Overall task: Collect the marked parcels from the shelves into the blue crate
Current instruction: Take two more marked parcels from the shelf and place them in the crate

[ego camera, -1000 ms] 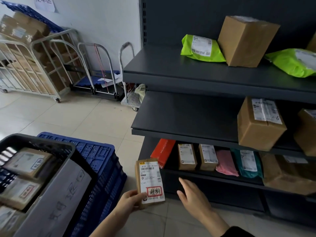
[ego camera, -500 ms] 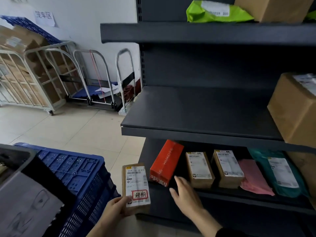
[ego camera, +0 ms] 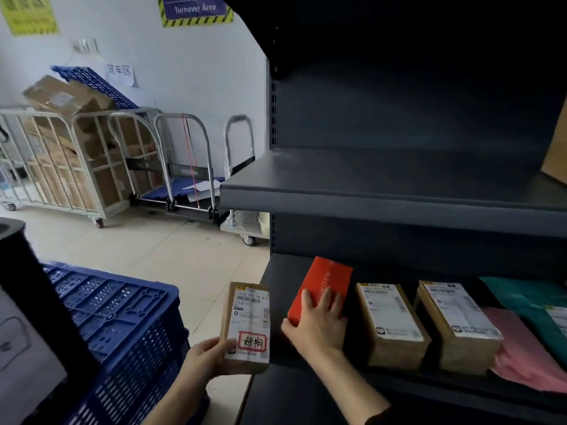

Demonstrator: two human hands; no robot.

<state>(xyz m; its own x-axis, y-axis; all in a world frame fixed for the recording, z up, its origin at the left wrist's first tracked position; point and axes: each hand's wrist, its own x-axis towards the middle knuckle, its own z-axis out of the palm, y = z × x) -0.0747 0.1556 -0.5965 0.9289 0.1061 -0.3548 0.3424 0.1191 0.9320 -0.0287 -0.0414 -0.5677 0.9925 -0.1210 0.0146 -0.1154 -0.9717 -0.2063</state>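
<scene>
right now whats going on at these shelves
A person is picking parcels. The left hand holds a brown parcel with a red stamp on its label, not yet in the blue crate beside it. The right hand grips the red box on the low shelf, fingers across its top.

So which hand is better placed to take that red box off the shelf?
The right hand: its fingers lie across the red box, thumb hooked at the near corner. The left hand is busy holding the stamped parcel beside the blue crate.
</scene>
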